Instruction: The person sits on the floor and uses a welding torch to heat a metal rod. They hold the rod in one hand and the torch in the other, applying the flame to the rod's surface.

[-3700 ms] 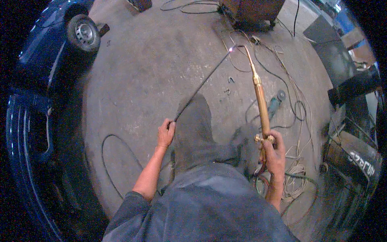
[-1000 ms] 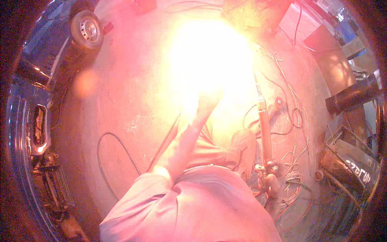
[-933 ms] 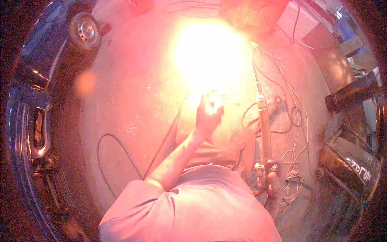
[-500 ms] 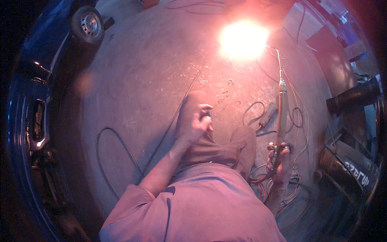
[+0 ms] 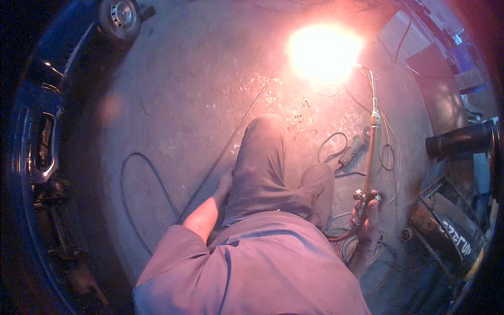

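Left hand (image 5: 224, 185) has been lowered from over left leg (image 5: 261, 163) to its left; grip can't be told. Rod (image 5: 240, 126) lies just left, axis near-left to far-right. Torch (image 5: 371, 149) is clamped in right hand (image 5: 371, 219).

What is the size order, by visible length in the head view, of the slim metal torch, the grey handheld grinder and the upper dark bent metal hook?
1. Torch, even with its tip hidden
2. Grinder
3. Hook
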`<state>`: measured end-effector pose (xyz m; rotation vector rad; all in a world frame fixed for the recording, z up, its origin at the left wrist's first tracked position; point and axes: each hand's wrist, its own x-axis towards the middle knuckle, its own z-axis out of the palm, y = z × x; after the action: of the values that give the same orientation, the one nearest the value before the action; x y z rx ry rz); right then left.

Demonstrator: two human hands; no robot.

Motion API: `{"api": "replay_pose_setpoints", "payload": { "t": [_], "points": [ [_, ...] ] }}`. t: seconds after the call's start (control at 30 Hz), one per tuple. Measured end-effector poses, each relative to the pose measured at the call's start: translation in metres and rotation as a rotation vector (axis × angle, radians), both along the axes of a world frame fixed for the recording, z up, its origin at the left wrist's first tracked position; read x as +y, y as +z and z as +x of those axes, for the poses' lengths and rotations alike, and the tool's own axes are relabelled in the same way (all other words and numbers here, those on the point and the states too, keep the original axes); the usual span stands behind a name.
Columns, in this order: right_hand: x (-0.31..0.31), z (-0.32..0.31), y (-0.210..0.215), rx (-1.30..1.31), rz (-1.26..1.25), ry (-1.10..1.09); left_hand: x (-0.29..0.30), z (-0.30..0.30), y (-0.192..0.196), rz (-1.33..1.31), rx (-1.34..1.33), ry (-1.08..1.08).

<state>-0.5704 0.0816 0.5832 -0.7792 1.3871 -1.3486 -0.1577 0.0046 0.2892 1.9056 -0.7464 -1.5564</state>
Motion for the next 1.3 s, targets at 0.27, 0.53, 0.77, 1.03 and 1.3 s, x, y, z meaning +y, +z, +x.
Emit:
{"api": "replay_pose_setpoints", "payload": {
  "t": [0.27, 0.53, 0.77, 1.03, 1.3],
  "points": [
    [-0.009, 0.005, 0.017, 0.029, -0.010, 0.022, -0.041, 0.034, -0.068, -0.153, -0.793, -0.156],
    [-0.008, 0.006, 0.025, 0.055, 0.028, 0.029, -0.038, 0.086, -0.101, 0.074, -0.933, -0.340],
    [-0.013, 0.008, 0.027, 0.115, 0.027, 0.049, -0.038, 0.108, -0.088, -0.101, -0.790, -0.396],
    [-0.012, 0.011, 0.030, 0.123, 0.021, 0.060, -0.101, 0.083, 0.066, -0.644, -0.568, -0.363],
    [-0.018, 0.019, 0.039, 0.168, 0.135, -0.008, -0.113, 0.052, 0.149, -0.574, -0.468, -0.437]
  ]
}}
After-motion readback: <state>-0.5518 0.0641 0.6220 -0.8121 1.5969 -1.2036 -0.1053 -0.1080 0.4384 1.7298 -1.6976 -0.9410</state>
